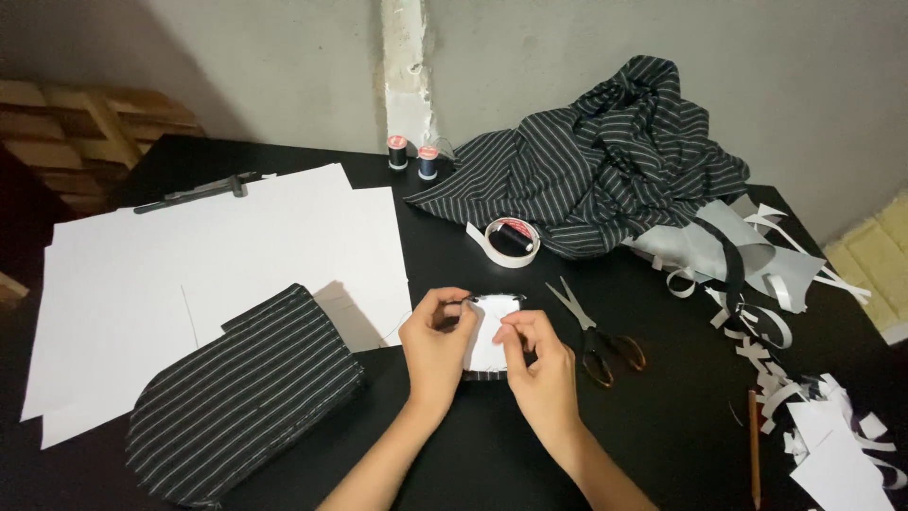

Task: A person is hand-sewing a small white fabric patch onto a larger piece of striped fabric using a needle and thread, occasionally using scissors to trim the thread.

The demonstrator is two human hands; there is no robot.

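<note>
A home sewing corner: a black table [530,454] against a bare concrete wall [567,57], with striped cloth [605,161], thread spools [412,154], scissors [591,331] and paper sheets [208,255] spread about.

A black, matte-topped table [492,454] stands against a bare grey concrete wall [236,66], which bears a rough whitish plastered vertical strip [405,57]. At the left stands a pale wooden slatted pallet [85,132]; at the far right, a yellowish padded panel [875,265]. The light is dim and soft.

small white piece [492,331] half hidden (by fingers), pencil [754,445] cut off
</note>
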